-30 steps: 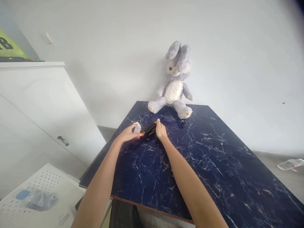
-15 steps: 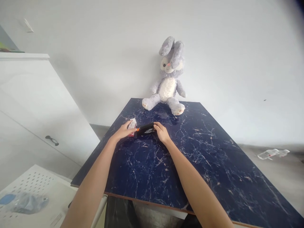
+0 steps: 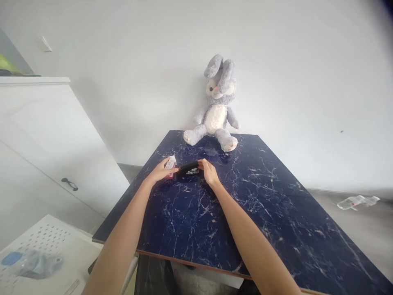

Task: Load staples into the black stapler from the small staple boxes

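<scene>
My left hand (image 3: 159,171) is closed about a small red-and-white box (image 3: 170,165) with printing and a white flap at its top. Its thumb lies across the box and reaches the orange end of a long black tool (image 3: 188,166), possibly a stapler. Silvery lines show along the tool's near side. At the tool's other end, my right hand (image 3: 209,172) grips it with thumb and fingers. Both hands are over the middle of the dark blue marbled table (image 3: 190,221). The lower fingers of my left hand are hidden.
A grey plush rabbit (image 3: 215,114) sits at the table's far edge against the wall. White cabinet (image 3: 55,151) at left; below it, a white perforated surface (image 3: 46,233) bears a clear plastic bottle (image 3: 39,264). Another clear bottle (image 3: 351,202) lies on the floor at right.
My view has tilted up a little, so the scene sits slightly lower. The tool's right end has turned slightly, and my right hand's fingers have shifted on it; my left hand stays about the same.
</scene>
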Demonstrator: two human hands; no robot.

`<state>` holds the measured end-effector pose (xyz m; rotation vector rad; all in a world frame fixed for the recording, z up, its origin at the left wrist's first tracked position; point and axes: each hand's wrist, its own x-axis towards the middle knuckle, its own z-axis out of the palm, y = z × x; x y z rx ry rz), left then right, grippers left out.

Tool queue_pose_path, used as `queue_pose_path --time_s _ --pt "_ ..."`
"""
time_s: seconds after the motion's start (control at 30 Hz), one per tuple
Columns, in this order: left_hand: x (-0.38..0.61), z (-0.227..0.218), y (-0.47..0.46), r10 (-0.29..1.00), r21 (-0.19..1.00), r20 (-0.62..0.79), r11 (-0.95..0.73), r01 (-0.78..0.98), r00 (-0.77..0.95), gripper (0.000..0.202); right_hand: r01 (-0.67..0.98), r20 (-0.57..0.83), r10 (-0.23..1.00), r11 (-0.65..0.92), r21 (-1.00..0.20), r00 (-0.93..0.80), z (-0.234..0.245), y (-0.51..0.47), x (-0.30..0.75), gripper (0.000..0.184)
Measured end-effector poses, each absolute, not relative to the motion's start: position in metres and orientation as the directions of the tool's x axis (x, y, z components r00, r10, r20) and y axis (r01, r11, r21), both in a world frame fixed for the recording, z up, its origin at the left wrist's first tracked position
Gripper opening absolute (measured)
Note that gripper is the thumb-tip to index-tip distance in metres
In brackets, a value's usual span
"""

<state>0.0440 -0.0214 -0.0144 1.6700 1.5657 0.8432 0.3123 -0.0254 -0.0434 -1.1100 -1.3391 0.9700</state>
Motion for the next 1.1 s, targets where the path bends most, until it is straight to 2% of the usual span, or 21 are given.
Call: queue_pose_path --time_s 0.5,0.8,0.87,0.97,1.03,1.1 --pt "0.051 -0.007 -0.025 0.998 0.842 -0.059 0.046 0.537 0.006 0.094 0.097 0.196 0.98 0.192 -0.977 0.025 -0.037 -0.03 0.312 0.056" --pt "0.05 -0.012 -0.021 0.999 0.835 -0.039 0.04 0.549 -0.014 0.086 0.234 0.209 0.963 0.167 -0.958 0.168 -0.03 -0.038 0.318 0.057" --pt "0.049 -0.013 -0.022 1.0 0.829 -0.029 0.028 0.558 -0.006 0.085 0.291 0.246 0.944 0.177 -0.94 0.222 -0.025 -0.04 0.319 0.056" --pt "0.049 -0.013 -0.024 1.0 0.822 0.0 -0.006 0.569 0.012 0.085 0.35 0.387 0.859 0.267 -0.898 0.336 0.005 -0.054 0.316 0.05" --pt "0.049 -0.014 -0.024 1.0 0.821 0.019 -0.021 0.57 0.008 0.085 0.314 0.488 0.818 0.398 -0.862 0.304 0.036 -0.08 0.311 0.045" --pt "0.05 -0.015 -0.024 0.999 0.821 0.04 -0.031 0.57 -0.003 0.084 0.253 0.543 0.818 0.494 -0.832 0.19 0.063 -0.124 0.308 0.042"
